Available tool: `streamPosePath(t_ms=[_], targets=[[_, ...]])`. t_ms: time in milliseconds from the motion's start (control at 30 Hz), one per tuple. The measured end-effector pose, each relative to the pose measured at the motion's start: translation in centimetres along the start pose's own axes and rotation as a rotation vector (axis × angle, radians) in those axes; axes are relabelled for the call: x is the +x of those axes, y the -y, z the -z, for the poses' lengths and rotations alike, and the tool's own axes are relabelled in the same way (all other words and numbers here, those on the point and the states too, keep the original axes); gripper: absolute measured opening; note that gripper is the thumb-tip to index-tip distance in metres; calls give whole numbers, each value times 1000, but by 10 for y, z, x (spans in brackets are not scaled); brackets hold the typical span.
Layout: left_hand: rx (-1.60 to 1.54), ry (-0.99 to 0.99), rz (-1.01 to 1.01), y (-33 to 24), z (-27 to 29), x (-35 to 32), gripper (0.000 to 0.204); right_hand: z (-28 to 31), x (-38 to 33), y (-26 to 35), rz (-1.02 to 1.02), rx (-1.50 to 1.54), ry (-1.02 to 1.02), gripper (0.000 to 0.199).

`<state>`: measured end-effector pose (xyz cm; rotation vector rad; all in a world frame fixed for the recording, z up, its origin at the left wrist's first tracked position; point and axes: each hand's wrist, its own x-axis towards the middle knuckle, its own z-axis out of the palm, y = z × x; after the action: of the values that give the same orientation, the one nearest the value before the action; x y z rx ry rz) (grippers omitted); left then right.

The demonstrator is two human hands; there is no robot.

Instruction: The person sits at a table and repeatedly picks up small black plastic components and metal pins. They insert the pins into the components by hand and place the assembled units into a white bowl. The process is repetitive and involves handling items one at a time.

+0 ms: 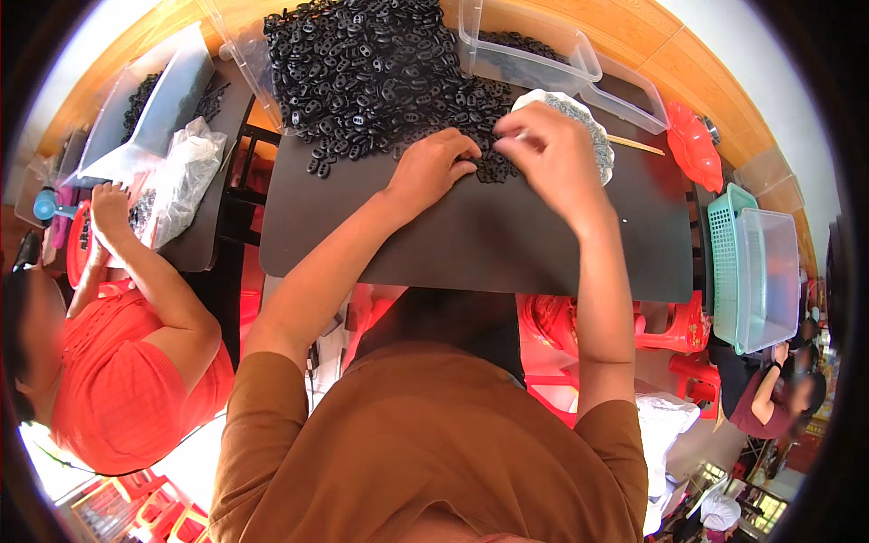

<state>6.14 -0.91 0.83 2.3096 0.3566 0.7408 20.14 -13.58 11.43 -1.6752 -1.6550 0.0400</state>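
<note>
Head view: we see both bare hands over a dark brown bench (507, 249), at the near edge of a broad pile of small black oval plastic pieces with two holes each (362, 77). The pile covers the far middle of the bench and thins out toward us, with a few loose pieces just beside our left hand and more between the two hands. Our left hand (436, 167) is at the pile's near edge, fingers curled and thumb a little apart from the forefinger; we cannot tell whether a piece sits between them. Our right hand (552, 149) is blurred, its fingers bent inward toward the left one; we cannot tell whether the fingertips meet on anything.

Partly behind the right hand is a white scalloped plate (607, 166) filled with fine grey bits (579, 116), and a thin pale wooden stick (638, 146) reaches out to its right. Beyond the plate we see a clear plastic bin (534, 71) with more black pieces; to the right lies a glossy red plastic dish (694, 149). Past the bench's right end is a mint-green plastic basket (728, 262). On our left, another person in a red top (136, 380) sits near a crumpled clear plastic bag (194, 181).
</note>
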Motion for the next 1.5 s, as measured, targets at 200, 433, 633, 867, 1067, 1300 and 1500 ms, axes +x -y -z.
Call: streamPosePath(t_ms=[200,433,633,867,1067,1300,1500], targets=[[-91,-26,31,3,3,-3,16,2,3,-95,-147,-585,123,16],[-370,-6,279,12,13,-1,14,-8,7,-124,-231,-617,258,6],[-817,22,418,25,21,2,10,-5,4,-119,-144,-462,110,3],[-1130,87,526,15,26,2,18,-4,2,-123,-141,-353,40,5],[-1175,78,522,15,27,2,25,-4,3,-112,-253,-219,-37,7],[-1015,91,463,19,24,2,19,-1,-6,-122,-346,-46,-46,10],[-1003,45,423,19,22,2,13,-7,-2,-115,-411,390,-125,10]])
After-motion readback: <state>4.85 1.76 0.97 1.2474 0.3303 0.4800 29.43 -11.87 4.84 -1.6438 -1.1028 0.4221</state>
